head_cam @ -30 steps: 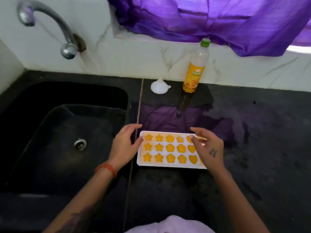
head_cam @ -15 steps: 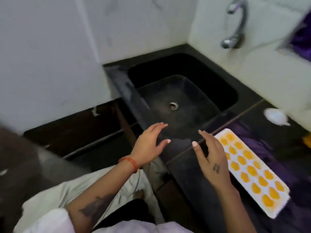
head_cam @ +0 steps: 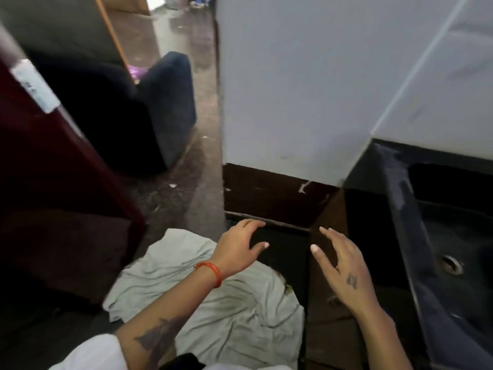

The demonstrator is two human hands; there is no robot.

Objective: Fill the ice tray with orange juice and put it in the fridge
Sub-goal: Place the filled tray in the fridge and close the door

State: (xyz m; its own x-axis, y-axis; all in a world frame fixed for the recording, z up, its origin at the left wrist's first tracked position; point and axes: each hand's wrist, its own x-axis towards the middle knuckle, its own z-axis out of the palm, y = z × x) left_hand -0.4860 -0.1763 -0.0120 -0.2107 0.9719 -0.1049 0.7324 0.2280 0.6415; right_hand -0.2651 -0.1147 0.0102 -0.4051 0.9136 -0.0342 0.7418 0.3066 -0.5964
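I am looking down and to the side, away from the work area. Both of my hands float in front of me, empty, held side by side but apart. My left hand (head_cam: pixel 240 249) has its fingers spread and gently bent, with an orange thread band (head_cam: pixel 212 271) on the wrist. My right hand (head_cam: pixel 342 265) is also spread wide, fingers straight and relaxed, a small tattoo on its back. Neither hand touches anything.

At the far right edge I can see the black sink (head_cam: pixel 450 236) with its round drain (head_cam: pixel 450 264), set in the dark tabletop (head_cam: pixel 378 161). A pale wall (head_cam: pixel 293 89) stands ahead of me. Below my hands a light grey cloth (head_cam: pixel 226 311) lies crumpled on the floor. On my left rises a tall dark red surface (head_cam: pixel 53 182) with a white sticker; it may be the fridge, though I cannot be sure. Beyond it sits a dark blue armchair (head_cam: pixel 165 108).

The ice tray is out of view, and so is the juice. With 2 empty hands, I judge that I am between steps, at the fridge stage of the task. The next move probably calls for opening the fridge, then lifting the tray with both hands, level and slow so nothing spills.
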